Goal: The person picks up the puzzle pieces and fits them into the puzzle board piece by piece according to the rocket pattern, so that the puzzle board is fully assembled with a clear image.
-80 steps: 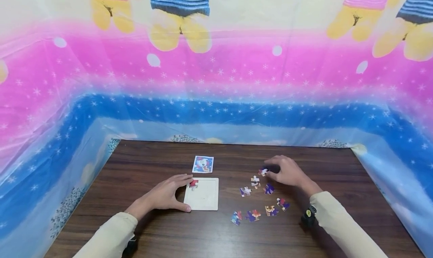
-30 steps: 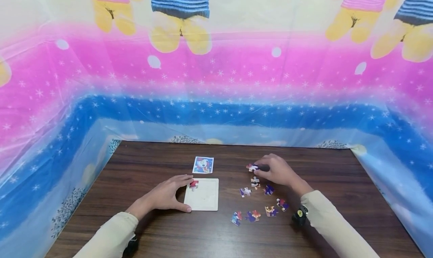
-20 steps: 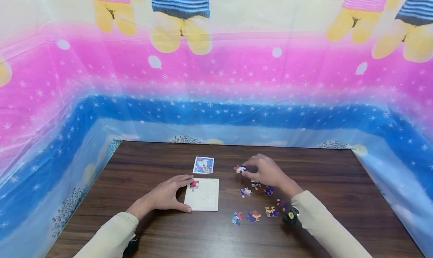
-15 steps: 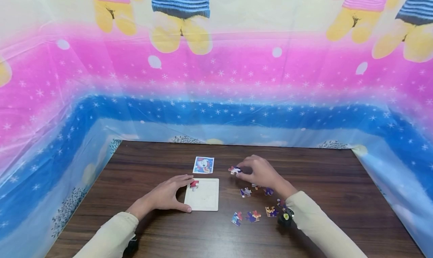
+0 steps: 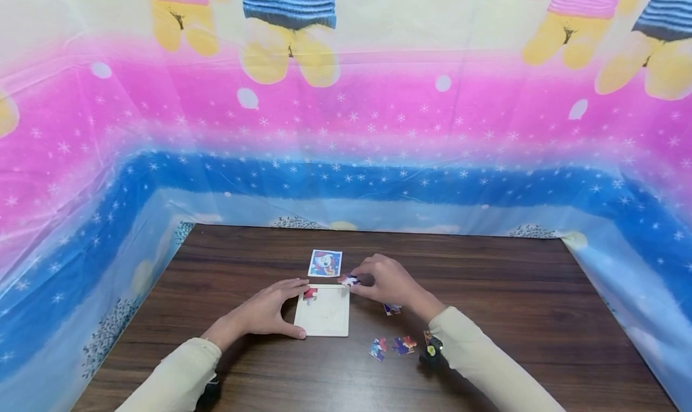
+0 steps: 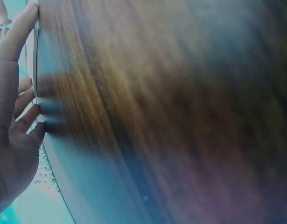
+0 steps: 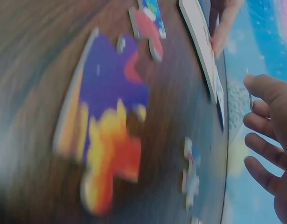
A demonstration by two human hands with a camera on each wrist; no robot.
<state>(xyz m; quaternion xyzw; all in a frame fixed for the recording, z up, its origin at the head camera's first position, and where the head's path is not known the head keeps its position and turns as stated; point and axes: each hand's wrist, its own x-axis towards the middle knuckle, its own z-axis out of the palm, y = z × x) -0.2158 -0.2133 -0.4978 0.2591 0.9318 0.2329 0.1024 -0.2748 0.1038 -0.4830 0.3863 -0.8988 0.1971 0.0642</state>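
Note:
A square, cream puzzle board [image 5: 324,319] lies on the table with a red puzzle piece [image 5: 310,294] in its upper left corner. My left hand [image 5: 265,309] holds the board along its left side, fingers at the top corner and thumb at the bottom one. In the left wrist view the thumb [image 6: 17,37] lies along the board's edge. Between thumb and forefinger, my right hand [image 5: 393,284] pinches a red, white and purple puzzle piece [image 5: 348,279] over the board's upper right corner. The right wrist view shows that held piece [image 7: 249,95] edge-on.
A small picture card [image 5: 325,263] lies just behind the board. Loose puzzle pieces lie to the right: a blue-red one [image 5: 378,349], a purple-orange one [image 5: 403,345] and one [image 5: 392,309] under the right hand. The right forearm [image 5: 486,352] hides others. A printed curtain [image 5: 346,178] stands behind the table.
My right hand has carried the pinched puzzle piece left from the far right of the loose pieces to the board's upper right corner. My left hand and the board have stayed put.

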